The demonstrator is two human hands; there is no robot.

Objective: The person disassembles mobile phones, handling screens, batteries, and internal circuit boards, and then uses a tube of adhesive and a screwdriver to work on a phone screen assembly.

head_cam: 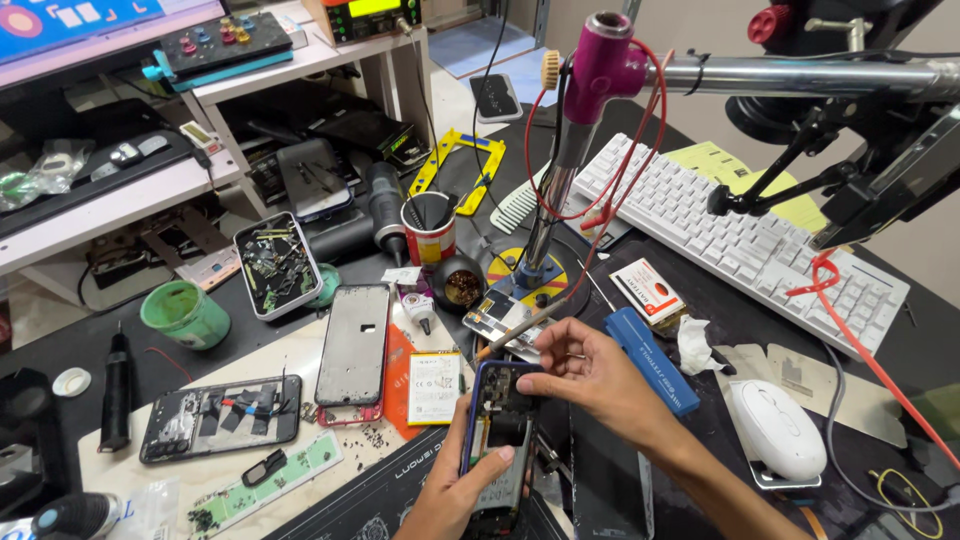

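Both hands are totally bare here, no gloves, rings or watch on the left hand [462, 490] or the right hand [590, 375]. Forearms are bare too as far as the shot goes, no sleeves showing. Fingernails look short and plain.

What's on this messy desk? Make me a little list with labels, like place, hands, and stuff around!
Place: cluttered phone repair bench
Left hand: grips the lower part of an opened phone, thumb across it
Right hand: fingertips on the phone's top end; a thin brush handle sticks out past them
Nearby left: another opened phone, a phone frame, a flat battery
Nearby right: blue case, white mouse, white keyboard
Behind: red tool cup, green tub, metal stand with pink joint
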